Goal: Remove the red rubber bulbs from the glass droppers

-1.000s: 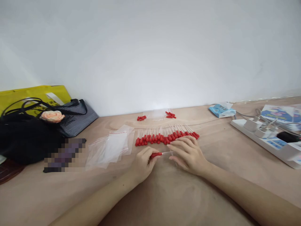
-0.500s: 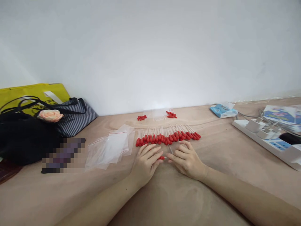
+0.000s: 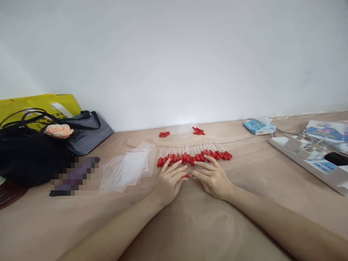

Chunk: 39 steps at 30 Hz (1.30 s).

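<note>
My left hand (image 3: 168, 184) and right hand (image 3: 216, 181) have edged toward the dropper row (image 3: 195, 158), left fingers (image 3: 174, 166) gripping a red-bulbed dropper (image 3: 187, 175) between them, right grip unclear from here; I'd hold this probably light, fragile piece by its soft-looking bulb (image 3: 186, 176)

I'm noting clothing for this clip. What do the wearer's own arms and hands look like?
The left hand and right hand wear no gloves, and no rings show. The left forearm and right forearm are bare, without visible sleeve or watch; the left has a small spot.
</note>
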Available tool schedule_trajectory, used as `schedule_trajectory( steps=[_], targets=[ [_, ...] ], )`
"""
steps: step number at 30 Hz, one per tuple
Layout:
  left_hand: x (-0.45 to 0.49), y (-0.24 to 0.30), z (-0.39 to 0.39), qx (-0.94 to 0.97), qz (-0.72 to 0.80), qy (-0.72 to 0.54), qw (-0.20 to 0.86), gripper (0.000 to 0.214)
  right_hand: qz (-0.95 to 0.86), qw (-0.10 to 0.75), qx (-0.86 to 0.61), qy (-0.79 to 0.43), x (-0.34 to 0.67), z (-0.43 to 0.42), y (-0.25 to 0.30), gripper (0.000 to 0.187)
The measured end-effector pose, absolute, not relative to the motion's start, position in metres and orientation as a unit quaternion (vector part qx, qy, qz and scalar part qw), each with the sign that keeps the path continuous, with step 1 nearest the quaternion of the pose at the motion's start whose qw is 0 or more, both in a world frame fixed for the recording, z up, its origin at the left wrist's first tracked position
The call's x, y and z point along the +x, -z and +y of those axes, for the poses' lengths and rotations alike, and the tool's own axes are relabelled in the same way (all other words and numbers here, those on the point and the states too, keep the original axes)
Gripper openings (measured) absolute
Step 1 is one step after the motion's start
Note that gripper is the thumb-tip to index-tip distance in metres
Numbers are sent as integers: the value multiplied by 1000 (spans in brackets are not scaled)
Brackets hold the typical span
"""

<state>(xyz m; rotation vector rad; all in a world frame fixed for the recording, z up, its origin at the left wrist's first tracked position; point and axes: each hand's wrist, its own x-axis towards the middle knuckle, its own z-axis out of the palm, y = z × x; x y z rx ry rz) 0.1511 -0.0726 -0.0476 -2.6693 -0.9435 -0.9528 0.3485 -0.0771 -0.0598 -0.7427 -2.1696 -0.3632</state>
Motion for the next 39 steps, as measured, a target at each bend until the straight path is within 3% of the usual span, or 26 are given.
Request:
schedule_trajectory(
  steps=[11, 25, 31, 39],
  targets=[
    [149, 47, -77, -901, -331, 276, 47, 21, -854, 403, -284, 165, 348, -79, 59, 17],
    [141, 51, -76, -874, -343, 334, 83, 17, -827, 418, -337, 163, 359, -81, 61, 18],
    [131, 45, -74, -804, -432, 409, 4, 18, -811, 347, -459, 108, 364, -86, 61, 27],
    [109, 36, -64, -711, -587, 350, -166, 18, -800, 329, -498, 51, 369, -87, 72, 30]
  ],
)
